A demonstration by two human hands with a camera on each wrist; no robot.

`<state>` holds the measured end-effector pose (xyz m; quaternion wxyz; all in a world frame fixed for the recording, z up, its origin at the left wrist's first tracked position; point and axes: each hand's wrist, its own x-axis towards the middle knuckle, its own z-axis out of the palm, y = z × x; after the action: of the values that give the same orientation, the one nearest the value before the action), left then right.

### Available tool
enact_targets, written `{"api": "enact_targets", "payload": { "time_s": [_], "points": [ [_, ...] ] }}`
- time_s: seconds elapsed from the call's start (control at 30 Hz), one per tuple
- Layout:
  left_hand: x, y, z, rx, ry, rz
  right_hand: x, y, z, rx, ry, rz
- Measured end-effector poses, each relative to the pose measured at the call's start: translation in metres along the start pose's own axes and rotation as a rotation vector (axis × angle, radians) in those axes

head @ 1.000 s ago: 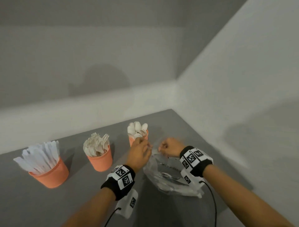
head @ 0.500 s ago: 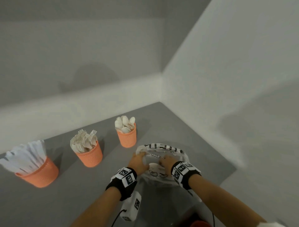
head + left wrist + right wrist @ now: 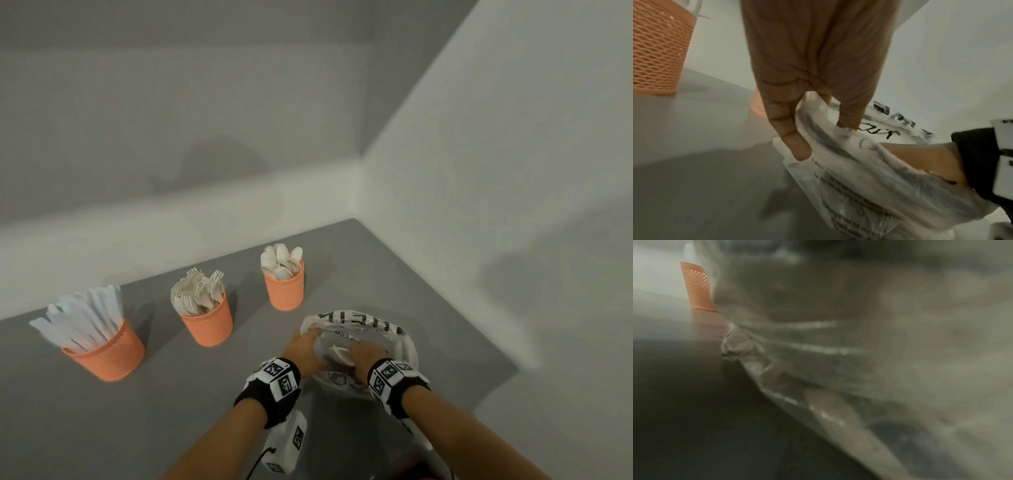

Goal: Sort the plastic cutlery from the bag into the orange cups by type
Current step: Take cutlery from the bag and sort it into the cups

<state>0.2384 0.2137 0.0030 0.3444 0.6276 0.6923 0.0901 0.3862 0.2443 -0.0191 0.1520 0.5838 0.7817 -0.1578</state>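
The grey worktop [image 3: 85,411] sits in a corner of a room with pale grey walls [image 3: 513,154] behind it and on the right.

On the far left stands an orange cup [image 3: 106,356] full of white knives [image 3: 82,320]. To its right is a second orange cup [image 3: 208,323] full of white forks [image 3: 198,294]. Farther right, and farther back, a third orange cup [image 3: 285,291] holds white spoons [image 3: 281,261].

Near the person lies the clear plastic bag [image 3: 363,332] with black letters on it. It is just right of the cups and apart from them. The left hand [image 3: 301,349] is at the bag's left edge. The right hand [image 3: 359,359] is pushed inside the bag, near something white [image 3: 339,354] in there.

The left wrist view shows more: the left hand's fingers [image 3: 791,129] and thumb pinch the edge of the bag, holding it open. The right arm goes into the bag there too.

The right wrist view shows only blurry plastic and a bit of an orange cup. You cannot tell if the right hand is holding anything.

Both wrists wear black bands [image 3: 270,387] with black and white squares.
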Motion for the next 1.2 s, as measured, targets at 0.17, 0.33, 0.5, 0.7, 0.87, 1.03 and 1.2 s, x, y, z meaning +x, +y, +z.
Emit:
{"api": "enact_targets", "payload": {
  "time_s": [0.17, 0.33, 0.5, 0.7, 0.87, 1.03, 1.2],
  "points": [
    [0.002, -0.003, -0.007, 0.011, -0.002, -0.026, -0.006, 0.005, -0.022, 0.133, 0.125, -0.013],
    [0.011, 0.004, -0.013, 0.014, 0.068, -0.044, -0.003, 0.012, -0.044, 0.545, 0.158, -0.096],
    [0.017, 0.012, -0.015, 0.017, 0.108, -0.053, -0.003, 0.008, -0.078, 1.176, 0.246, -0.130],
    [0.010, 0.017, -0.033, -0.024, 0.123, 0.028, -0.001, 0.002, -0.112, 1.386, 0.283, -0.152],
    [-0.008, 0.024, -0.074, -0.480, 0.400, 0.220, 0.004, -0.029, -0.112, 1.017, 0.361, -0.264],
    [-0.024, 0.015, -0.109, -0.872, 0.408, 0.136, 0.006, -0.088, -0.116, 0.836, 0.338, -0.472],
    [-0.035, -0.026, -0.127, -0.954, 0.596, 0.094, -0.001, -0.134, -0.120, 1.059, 0.107, -0.544]
  ]
}}
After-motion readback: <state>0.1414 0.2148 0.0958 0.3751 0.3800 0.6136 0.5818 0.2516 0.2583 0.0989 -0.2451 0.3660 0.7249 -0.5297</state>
